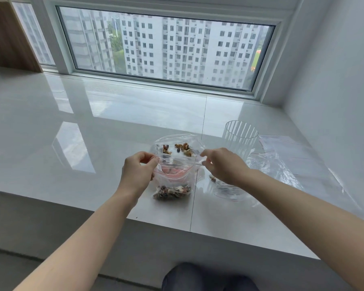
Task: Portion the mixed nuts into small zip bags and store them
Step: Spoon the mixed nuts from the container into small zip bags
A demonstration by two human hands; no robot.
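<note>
Both hands, left hand (138, 173) and right hand (223, 164), pinch the limp, slippery clear red-striped zip bag (172, 181) at its top corners; grip the seal.

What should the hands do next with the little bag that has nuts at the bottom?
Probably press the seal shut. The left hand and right hand each pinch a top corner of the small clear red-striped zip bag, the mixed nuts already sit at its bottom, and its mouth looks open.

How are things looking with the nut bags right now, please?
Both hands, left and right, pinching small zip bag at its top corners. Nuts sit in its bottom. Bigger nut bag behind, clear cup to the right; nothing blocking.
</note>
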